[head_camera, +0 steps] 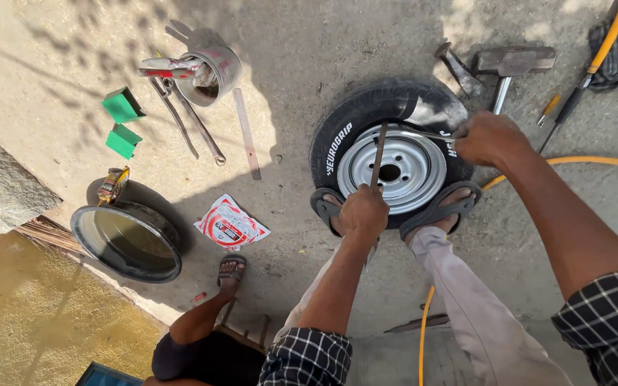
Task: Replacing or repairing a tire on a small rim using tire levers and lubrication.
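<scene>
A small black tyre [352, 118] on a silver steel rim [409, 168] lies flat on the concrete. Both my sandalled feet stand on its near edge. My left hand [363, 211] grips a rusty tyre lever [378, 154] that stands across the rim, its tip at the far bead. My right hand [490, 138] holds a second thin lever [423, 131] wedged between tyre and rim at the far right.
Two hammers [498, 68] lie beyond the tyre. A yellow hose [595, 162] runs on the right. Flat bars, a metal pot [212, 71], two green boxes [123, 121], a red-white packet [229, 225] and a black basin of water [129, 239] lie left. Another person's sandalled foot [229, 274] is below.
</scene>
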